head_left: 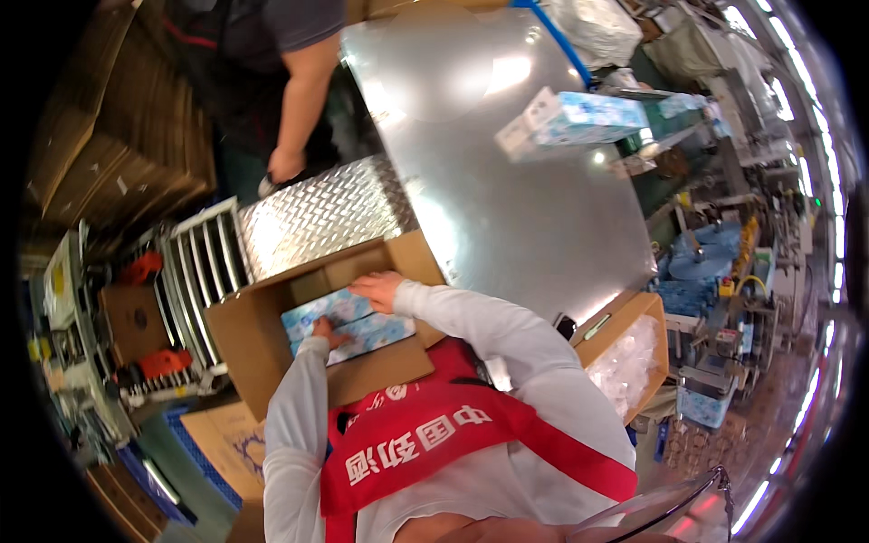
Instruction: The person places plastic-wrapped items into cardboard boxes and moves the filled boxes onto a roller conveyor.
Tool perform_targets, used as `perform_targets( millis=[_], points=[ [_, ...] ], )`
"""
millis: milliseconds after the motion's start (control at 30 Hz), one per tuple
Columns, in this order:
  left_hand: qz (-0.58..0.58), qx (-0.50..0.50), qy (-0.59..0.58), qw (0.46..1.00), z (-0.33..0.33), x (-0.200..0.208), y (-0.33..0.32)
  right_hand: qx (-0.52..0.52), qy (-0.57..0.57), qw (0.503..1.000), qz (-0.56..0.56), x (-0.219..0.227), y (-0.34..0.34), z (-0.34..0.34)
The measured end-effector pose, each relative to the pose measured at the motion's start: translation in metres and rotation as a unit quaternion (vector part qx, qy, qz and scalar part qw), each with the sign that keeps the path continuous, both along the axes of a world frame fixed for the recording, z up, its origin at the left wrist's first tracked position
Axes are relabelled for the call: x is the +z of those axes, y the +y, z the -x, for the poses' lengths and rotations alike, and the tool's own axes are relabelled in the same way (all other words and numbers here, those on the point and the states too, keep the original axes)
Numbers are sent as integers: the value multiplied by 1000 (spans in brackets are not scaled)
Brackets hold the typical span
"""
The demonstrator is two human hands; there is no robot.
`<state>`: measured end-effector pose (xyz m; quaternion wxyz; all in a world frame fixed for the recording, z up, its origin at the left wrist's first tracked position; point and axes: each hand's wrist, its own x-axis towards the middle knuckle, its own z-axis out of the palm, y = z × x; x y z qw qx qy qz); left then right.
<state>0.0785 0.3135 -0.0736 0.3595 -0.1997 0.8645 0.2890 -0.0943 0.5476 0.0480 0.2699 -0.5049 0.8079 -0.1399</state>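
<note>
An open cardboard carton (249, 339) stands in front of me with its flaps folded out. Inside lie light-blue and white patterned packs, one nearer pack (376, 337) and one farther pack (310, 311), side by side. My left hand (329, 333) presses on top of them near the left end, thumb and fingers spread. Toward the right end, my right hand (377, 290) rests on the farther pack's edge with fingers stretched out. The packs' lower sides are hidden in the carton.
Beyond the carton is a shiny metal table (525, 217) bearing a blue-white pack (588, 118). A roller conveyor (204, 262) runs at left. A co-worker's arm (303, 109) hangs beside a textured metal plate (326, 217). At right stands a box of clear plastic (625, 362).
</note>
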Motion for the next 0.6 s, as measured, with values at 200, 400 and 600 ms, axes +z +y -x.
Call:
perform_targets(
  millis=[200,400,600],
  points=[
    [44,-57,116,991,1,16,10,-419,367,830,39,151,199,249],
    [-229,-77,202,949,143,139,98,-610,301,732,-36,102,350,326],
    [-231,-165,381,880,272,250,194,-434,418,792,96,90,253,135]
  ],
)
